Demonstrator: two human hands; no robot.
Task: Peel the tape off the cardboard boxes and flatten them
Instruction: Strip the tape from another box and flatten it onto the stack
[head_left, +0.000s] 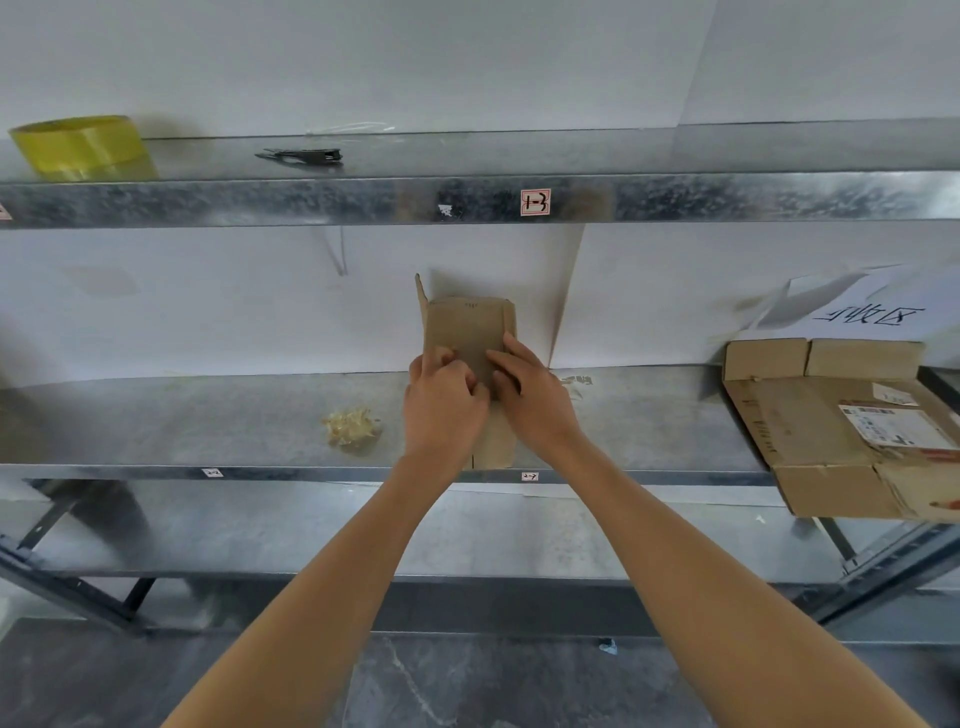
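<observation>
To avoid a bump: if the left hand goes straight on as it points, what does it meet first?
The left hand touches the box; past it, probably the wall behind, though depth is unclear.
</observation>
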